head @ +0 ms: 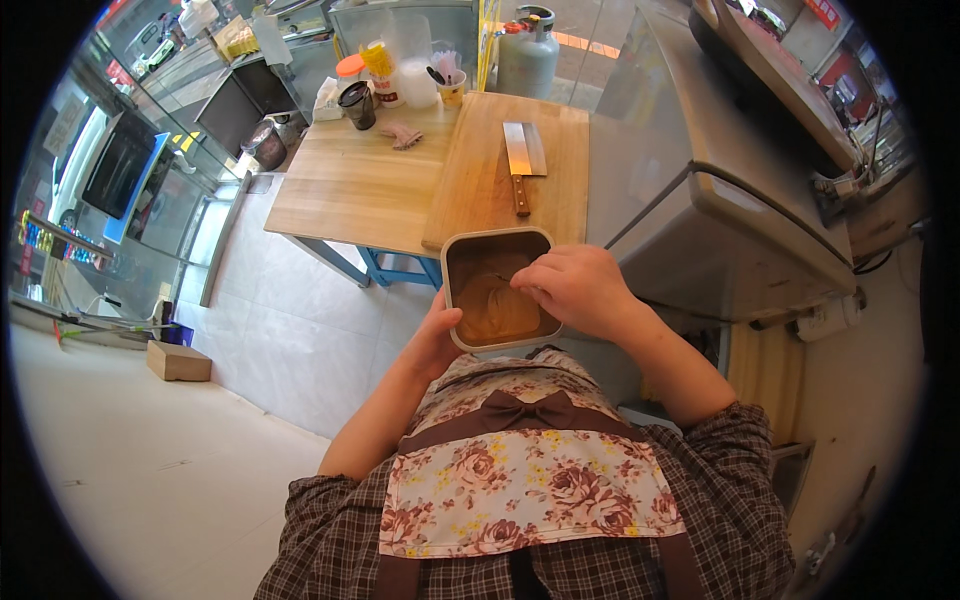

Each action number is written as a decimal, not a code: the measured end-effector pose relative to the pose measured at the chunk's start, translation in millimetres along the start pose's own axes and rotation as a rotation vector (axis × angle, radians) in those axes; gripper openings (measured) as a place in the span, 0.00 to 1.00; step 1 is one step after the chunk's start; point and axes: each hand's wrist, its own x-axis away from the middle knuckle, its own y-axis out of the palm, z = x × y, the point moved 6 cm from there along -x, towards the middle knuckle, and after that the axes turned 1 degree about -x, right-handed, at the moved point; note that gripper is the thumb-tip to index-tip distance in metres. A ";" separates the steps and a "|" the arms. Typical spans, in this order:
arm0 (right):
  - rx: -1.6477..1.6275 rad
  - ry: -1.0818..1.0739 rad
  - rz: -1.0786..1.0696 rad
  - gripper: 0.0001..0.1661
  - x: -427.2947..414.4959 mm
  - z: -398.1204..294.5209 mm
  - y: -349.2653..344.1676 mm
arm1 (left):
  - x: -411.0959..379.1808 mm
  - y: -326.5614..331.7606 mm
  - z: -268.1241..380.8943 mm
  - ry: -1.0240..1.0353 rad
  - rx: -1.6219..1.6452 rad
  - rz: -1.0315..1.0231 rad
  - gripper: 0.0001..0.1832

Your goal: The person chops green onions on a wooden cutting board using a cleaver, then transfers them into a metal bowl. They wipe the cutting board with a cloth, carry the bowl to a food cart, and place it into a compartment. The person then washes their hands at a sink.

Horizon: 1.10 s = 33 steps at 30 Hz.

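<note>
My left hand (439,330) grips the left side of a deep square container (480,251) with a pale rim, its thumb at the edge. The container is tilted toward me in front of my apron. Inside lies a smooth brown paste (499,315) with swirl marks on its surface. Over the right rim, my right hand (577,289) pinches a thin utensil (496,277) that reaches into the paste. Its handle is mostly hidden by my fingers, and I cannot tell its exact kind. Beyond the container, a cleaver (523,161) with a wooden handle rests on a wooden cutting board (480,172).
The wooden table (352,180) holds a dark lidded cup (357,105), a crumpled pinkish cloth or glove (401,136), and a paper cup of utensils (451,90). A blue stool (401,268) stands beneath. To the right is a grey metal cabinet (765,247); a gas cylinder (529,56) stands behind.
</note>
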 end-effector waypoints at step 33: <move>-1.041 0.999 -0.070 0.09 24.6 26.9 80.1 | 15.1 -24.9 -17.7 -0.053 -0.063 0.326 0.47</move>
